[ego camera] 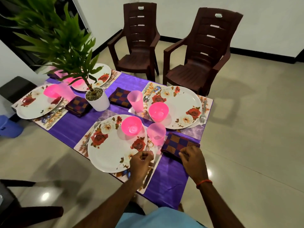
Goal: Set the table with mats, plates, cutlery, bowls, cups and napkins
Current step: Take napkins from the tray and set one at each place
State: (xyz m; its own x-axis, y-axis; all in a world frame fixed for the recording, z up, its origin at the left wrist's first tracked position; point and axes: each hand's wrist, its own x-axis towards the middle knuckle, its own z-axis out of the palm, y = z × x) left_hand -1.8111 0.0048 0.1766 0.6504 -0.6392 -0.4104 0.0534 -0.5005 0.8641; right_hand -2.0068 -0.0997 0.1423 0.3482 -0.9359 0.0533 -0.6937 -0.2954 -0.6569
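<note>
Checked napkin (180,143) is lying right of centre, low in the frame, just beside a pink cup (156,134), with the right hand (193,159) gripping its near edge. The left hand (141,162) is curling above a knife (148,176) beside the floral plate (111,152); whether it is holding anything, I cannot tell.

Two dark brown plastic armchairs (139,46) stand beyond the purple-covered bench (70,130) on a glossy beige tiled floor (246,129), backed by white walls (266,22) with black skirting (256,54).
</note>
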